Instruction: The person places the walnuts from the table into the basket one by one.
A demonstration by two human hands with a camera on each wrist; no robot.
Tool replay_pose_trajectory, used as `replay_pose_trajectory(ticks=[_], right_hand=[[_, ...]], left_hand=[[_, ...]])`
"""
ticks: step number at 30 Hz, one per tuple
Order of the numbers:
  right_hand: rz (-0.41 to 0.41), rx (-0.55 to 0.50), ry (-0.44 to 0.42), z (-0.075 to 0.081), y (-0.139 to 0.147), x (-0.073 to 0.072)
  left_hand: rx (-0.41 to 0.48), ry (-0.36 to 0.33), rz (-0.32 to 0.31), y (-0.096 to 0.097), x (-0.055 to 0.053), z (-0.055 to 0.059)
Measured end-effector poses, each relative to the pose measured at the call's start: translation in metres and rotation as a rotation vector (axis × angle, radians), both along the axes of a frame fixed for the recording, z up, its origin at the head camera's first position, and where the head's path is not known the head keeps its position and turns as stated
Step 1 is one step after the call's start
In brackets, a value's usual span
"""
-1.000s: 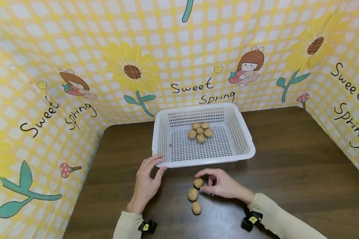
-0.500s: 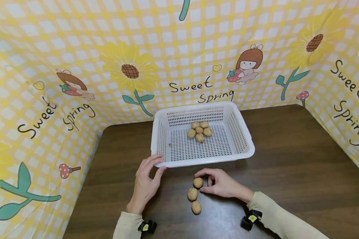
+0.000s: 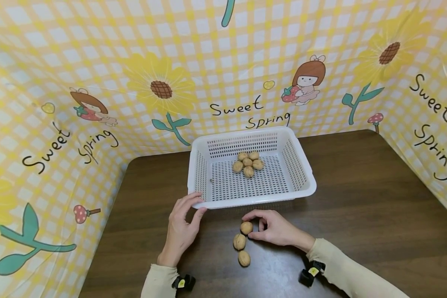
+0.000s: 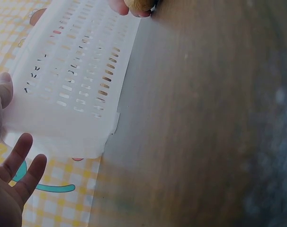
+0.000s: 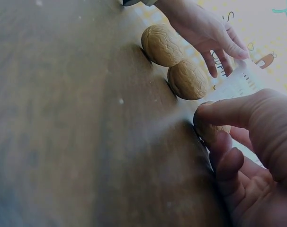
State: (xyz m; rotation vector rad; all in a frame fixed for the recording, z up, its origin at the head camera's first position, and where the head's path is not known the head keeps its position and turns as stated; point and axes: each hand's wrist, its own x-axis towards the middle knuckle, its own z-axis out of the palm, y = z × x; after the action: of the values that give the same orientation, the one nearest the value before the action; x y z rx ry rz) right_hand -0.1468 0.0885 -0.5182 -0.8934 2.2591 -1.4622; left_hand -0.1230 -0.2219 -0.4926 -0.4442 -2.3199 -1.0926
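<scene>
My right hand (image 3: pixel 277 228) pinches a walnut (image 3: pixel 246 227) between thumb and fingertips, low at the tabletop in front of the basket. Behind it, in a short row toward me, lie a second walnut (image 3: pixel 239 241) and a third walnut (image 3: pixel 244 258). At the front left corner of the white plastic basket (image 3: pixel 251 202), my left hand (image 3: pixel 181 227) holds the rim, its thumb on the front side and fingers over the left side. In the left wrist view, two of its fingers (image 4: pixel 21 149) hang free of the basket wall. Several walnuts (image 3: pixel 248 171) sit clustered on the basket floor.
The brown wooden table (image 3: pixel 357 198) carries everything. A yellow checked cloth (image 3: pixel 223 58) with flowers and lettering rises behind and on both sides, and the basket stands close to it at the back. Black cameras are strapped on both wrists.
The head view shifts very slightly. Both hands, the basket and the walnuts keep their places.
</scene>
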Motion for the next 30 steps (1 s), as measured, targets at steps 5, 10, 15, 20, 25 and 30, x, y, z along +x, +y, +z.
replay_pose_trajectory(ticks=[5, 10, 15, 20, 25, 30], right_hand=[[-0.034, -0.003, -0.016, 0.0, -0.001, 0.0], [-0.052, -0.034, -0.083, 0.004, 0.0, 0.003], [-0.043, -0.045, -0.125, 0.018, 0.002, 0.006], [-0.018, -0.063, -0.112, 0.04, 0.002, 0.008], [0.027, -0.104, -0.141, 0.064, 0.003, 0.008], [0.044, -0.111, -0.152, 0.091, 0.006, 0.003]], left_hand=[[-0.002, 0.023, -0.008, 0.0, -0.001, 0.001], [-0.007, 0.007, -0.009, 0.001, 0.0, 0.002], [-0.017, 0.008, -0.008, 0.002, 0.0, 0.001], [-0.02, 0.016, -0.005, 0.001, 0.0, 0.001], [-0.015, 0.009, -0.001, 0.001, 0.001, 0.001], [-0.008, 0.009, 0.001, 0.0, 0.001, 0.002]])
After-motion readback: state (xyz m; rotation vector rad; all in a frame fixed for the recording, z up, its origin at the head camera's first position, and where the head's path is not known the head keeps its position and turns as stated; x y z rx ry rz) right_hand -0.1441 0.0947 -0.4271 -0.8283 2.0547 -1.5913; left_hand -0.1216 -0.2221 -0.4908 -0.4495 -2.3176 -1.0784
